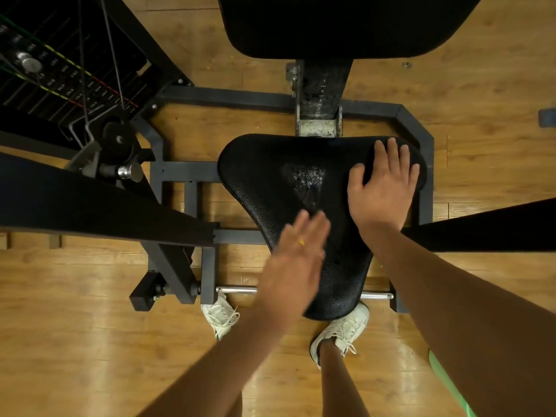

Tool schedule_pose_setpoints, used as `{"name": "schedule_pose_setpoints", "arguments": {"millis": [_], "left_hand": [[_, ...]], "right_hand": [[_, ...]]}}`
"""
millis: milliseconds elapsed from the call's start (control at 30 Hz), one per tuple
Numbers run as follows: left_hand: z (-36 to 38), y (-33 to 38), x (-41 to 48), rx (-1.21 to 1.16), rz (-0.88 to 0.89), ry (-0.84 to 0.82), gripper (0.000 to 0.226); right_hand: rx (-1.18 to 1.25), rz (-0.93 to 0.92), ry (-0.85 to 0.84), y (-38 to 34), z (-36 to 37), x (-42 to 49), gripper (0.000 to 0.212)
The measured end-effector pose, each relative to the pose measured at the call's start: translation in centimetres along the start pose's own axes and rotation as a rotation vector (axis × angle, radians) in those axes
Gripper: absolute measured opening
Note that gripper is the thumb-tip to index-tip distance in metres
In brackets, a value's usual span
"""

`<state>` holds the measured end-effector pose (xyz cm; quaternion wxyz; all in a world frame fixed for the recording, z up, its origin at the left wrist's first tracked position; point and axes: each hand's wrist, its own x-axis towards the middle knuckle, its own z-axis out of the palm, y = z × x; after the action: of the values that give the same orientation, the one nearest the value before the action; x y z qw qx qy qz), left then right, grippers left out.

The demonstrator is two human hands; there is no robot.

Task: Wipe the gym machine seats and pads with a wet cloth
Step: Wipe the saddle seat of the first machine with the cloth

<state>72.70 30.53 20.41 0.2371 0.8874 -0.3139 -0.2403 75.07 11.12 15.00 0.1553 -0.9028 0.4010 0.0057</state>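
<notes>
- Nearest us, a pair of white lace-up trainers (343,329) stands on the honey-coloured wooden plank floor (75,341), toes at the narrow near end of the machine.
- Our left hand (301,245) is blurred, its fingers straight and close together, over the near-left edge of the black, pebbled-vinyl, triangular seat (264,188). It holds nothing, and we cannot tell whether it touches the vinyl.
- Our right hand (382,182) lies flat on the seat's far right corner, fingers straight and slightly spread, gripping nothing that we can make out. The surface under it looks smoother and darker than the rest. That may be the wet cloth, but we cannot say for sure.
- Just left of that hand, in the seat's middle, is a glistening wet patch (307,179); the vinyl round it looks dry.
- We judge the step in hand to be wiping this seat, and only partly done, since moisture shows only at the centre.
- The next move calls for flat, even pressure carried across the left lobe and down the narrow nose.
- Farther off, the broad black cushioned back pad (346,22) looks not yet wiped, and at far left stands the black weight stack (45,70) with its cables.
</notes>
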Motion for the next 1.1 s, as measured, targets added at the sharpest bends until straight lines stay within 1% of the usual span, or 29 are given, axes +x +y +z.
{"name": "schedule_pose_setpoints", "arguments": {"millis": [67, 100, 167, 200, 267, 333, 367, 533, 567, 633, 700, 733, 833, 933, 1000, 1100], "left_hand": [[1.6, 1.7, -2.2, 0.031, 0.084, -0.052, 0.058], [2.0, 2.0, -2.6, 0.071, 0.12, -0.075, 0.065], [1.8, 1.5, -2.2, 0.166, 0.181, -0.075, 0.078], [1.4, 0.7, -1.4, 0.205, 0.177, -0.064, 0.082], [-0.1, -1.5, 0.7, 0.245, 0.087, 0.005, 0.081], [-2.3, -4.2, 3.8, 0.201, -0.058, 0.105, 0.071], [-3.5, -5.6, 5.7, 0.154, -0.127, 0.127, 0.064], [-7.8, -9.9, 14.4, 0.036, -0.349, 0.141, 0.038], [-7.8, -10.1, 14.9, 0.019, -0.355, 0.14, 0.033], [-6.9, -9.7, 13.6, 0.033, -0.297, 0.129, 0.036], [-5.9, -8.3, 10.7, 0.045, -0.209, 0.124, 0.045], [-5.1, -7.3, 9.0, 0.028, -0.205, 0.107, 0.049], [-2.3, -2.3, 2.9, -0.043, -0.236, 0.044, 0.056], [1.1, 2.0, -2.7, -0.017, -0.133, -0.002, 0.054], [2.4, 2.0, -3.9, 0.032, -0.09, 0.011, 0.055], [2.1, 0.6, -2.2, 0.075, -0.102, 0.033, 0.062]], "right_hand": [[0.001, -0.002, 0.004, 0.0, -0.1, 0.0, 0.059], [0.002, -0.002, 0.006, 0.0, -0.1, 0.0, 0.059], [-0.001, -0.001, 0.01, 0.0, -0.1, 0.0, 0.059], [-0.003, -0.001, 0.012, 0.0, -0.1, 0.0, 0.059], [-0.006, -0.001, 0.01, -0.1, -0.1, 0.0, 0.059], [-0.003, -0.004, 0.005, -0.1, 0.0, 0.0, 0.059], [0.001, -0.004, 0.005, 0.0, 0.0, 0.0, 0.059], [0.011, 0.0, -0.007, -0.3, -0.1, 0.1, 0.06], [0.008, 0.001, -0.001, -0.2, -0.1, 0.2, 0.059], [0.004, 0.001, 0.003, -0.1, -0.1, 0.2, 0.059], [0.014, 0.002, -0.005, -0.2, -0.1, 0.2, 0.06], [0.019, 0.003, -0.007, -0.2, -0.1, 0.2, 0.06], [0.003, -0.003, -0.005, 0.0, -0.2, 0.1, 0.06], [0.013, 0.0, -0.004, 0.1, -0.2, 0.2, 0.06], [0.016, 0.004, 0.001, -0.1, -0.2, 0.2, 0.06], [0.006, 0.004, 0.001, 0.1, -0.1, 0.1, 0.06]]}}
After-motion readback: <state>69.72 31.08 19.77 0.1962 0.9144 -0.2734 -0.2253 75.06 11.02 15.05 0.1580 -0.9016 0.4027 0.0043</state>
